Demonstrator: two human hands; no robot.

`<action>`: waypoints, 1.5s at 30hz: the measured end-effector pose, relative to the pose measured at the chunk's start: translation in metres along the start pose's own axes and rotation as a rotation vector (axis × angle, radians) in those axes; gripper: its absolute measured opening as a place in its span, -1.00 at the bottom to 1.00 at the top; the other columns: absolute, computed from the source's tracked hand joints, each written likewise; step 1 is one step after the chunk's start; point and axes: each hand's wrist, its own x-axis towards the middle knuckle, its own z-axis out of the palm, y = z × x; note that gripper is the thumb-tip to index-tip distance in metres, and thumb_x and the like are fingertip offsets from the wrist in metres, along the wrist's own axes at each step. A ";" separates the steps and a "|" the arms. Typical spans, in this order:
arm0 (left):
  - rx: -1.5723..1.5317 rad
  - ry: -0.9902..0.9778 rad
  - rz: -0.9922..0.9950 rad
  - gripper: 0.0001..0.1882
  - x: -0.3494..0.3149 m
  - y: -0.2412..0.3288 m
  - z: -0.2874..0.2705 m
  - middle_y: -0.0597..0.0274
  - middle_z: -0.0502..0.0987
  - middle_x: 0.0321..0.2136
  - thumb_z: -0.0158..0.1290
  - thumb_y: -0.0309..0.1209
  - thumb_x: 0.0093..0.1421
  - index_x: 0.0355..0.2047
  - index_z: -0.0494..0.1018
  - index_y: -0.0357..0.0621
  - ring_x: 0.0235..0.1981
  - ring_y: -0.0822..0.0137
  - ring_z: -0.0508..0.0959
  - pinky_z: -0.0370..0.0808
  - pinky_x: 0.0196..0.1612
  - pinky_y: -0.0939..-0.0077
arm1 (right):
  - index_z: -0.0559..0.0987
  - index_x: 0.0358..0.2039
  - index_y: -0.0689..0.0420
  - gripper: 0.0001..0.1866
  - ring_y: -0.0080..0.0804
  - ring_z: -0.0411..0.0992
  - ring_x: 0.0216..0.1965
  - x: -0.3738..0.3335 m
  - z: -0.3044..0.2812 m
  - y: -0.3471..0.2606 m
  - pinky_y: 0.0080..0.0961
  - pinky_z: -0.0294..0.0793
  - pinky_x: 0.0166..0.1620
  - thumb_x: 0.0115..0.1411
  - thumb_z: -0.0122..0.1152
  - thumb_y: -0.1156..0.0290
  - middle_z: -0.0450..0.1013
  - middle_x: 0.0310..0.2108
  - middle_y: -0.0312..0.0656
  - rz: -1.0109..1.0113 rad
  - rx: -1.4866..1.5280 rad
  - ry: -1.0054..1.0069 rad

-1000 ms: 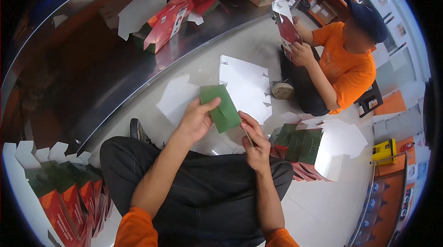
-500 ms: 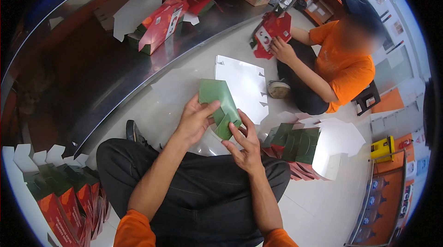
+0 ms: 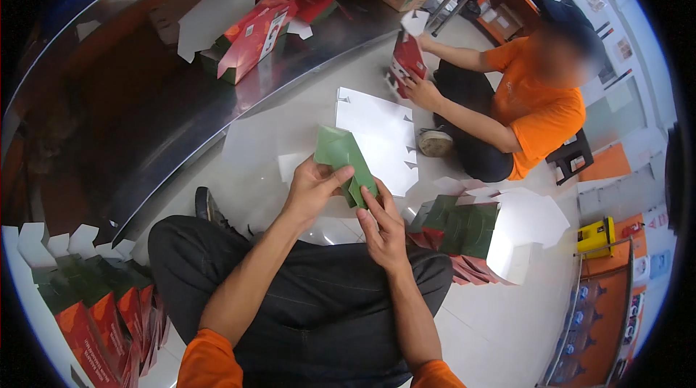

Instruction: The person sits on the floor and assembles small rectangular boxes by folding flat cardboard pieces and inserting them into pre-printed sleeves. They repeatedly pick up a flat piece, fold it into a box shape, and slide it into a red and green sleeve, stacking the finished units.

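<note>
Between my two hands is a green cardboard box (image 3: 342, 156), partly folded, held above my lap. My left hand (image 3: 312, 188) grips its left side, thumb across the green face. On the lower right end, my right hand (image 3: 384, 225) pinches the edge between thumb and fingers. A white panel (image 3: 290, 167), seemingly part of the same carton, shows beside my left hand. Just beyond the box lies a pile of flat white carton blanks (image 3: 377, 130) with slotted edges, on the floor.
Folded red and green cartons stand in rows at my left (image 3: 101, 315) and right (image 3: 464, 225). More cartons (image 3: 254, 32) lie on a dark metal-edged shelf. Across from me a seated co-worker (image 3: 544, 105) in orange handles a red carton (image 3: 407, 54). A yellow bucket (image 3: 596, 236) stands far right.
The green box has turned more upright in my hands, and my right fingers have closed in on its lower end. The co-worker's carton has shifted left and turned.
</note>
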 end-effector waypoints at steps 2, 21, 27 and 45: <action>-0.017 0.004 -0.008 -0.73 -0.002 -0.009 0.004 0.23 0.55 -0.21 0.10 -0.43 0.24 -0.07 0.41 -0.23 -0.19 0.37 0.57 0.59 -0.18 0.44 | 0.49 0.07 0.25 -0.63 -0.13 0.34 0.12 -0.001 0.008 0.007 -0.40 0.31 0.13 0.24 0.14 0.51 0.26 0.18 0.07 0.010 -0.044 0.061; 1.526 -0.207 0.197 -0.67 -0.009 0.025 -0.011 -0.06 0.59 -0.46 -0.06 -0.41 0.18 -0.02 0.42 -0.04 -0.36 -0.11 0.58 0.48 -0.24 0.05 | 0.39 -0.15 0.33 -0.54 -0.45 0.49 -0.50 -0.006 0.003 0.072 -0.50 0.54 -0.35 0.39 -0.10 0.09 0.44 -0.54 -0.17 0.629 0.253 -0.174; 1.644 -0.040 0.165 -0.58 -0.005 0.014 -0.022 -0.15 0.57 -0.54 -0.08 -0.45 0.14 0.06 0.29 -0.04 -0.46 -0.13 0.59 0.50 -0.31 0.02 | 0.43 -0.22 0.32 -0.64 -0.46 0.48 -0.57 -0.001 0.020 0.044 -0.52 0.49 -0.44 0.35 0.04 0.19 0.49 -0.57 -0.14 0.467 0.086 0.150; 1.377 -0.195 1.140 -0.57 -0.037 -0.020 0.027 0.23 0.58 -0.42 0.04 -0.48 0.06 0.00 0.39 -0.11 -0.42 0.29 0.56 0.44 -0.15 0.29 | 0.09 0.35 0.12 -0.35 -0.41 0.11 0.23 0.004 -0.007 -0.003 -0.60 0.22 0.13 0.25 -0.03 0.47 -0.01 0.36 -0.09 0.495 0.623 0.147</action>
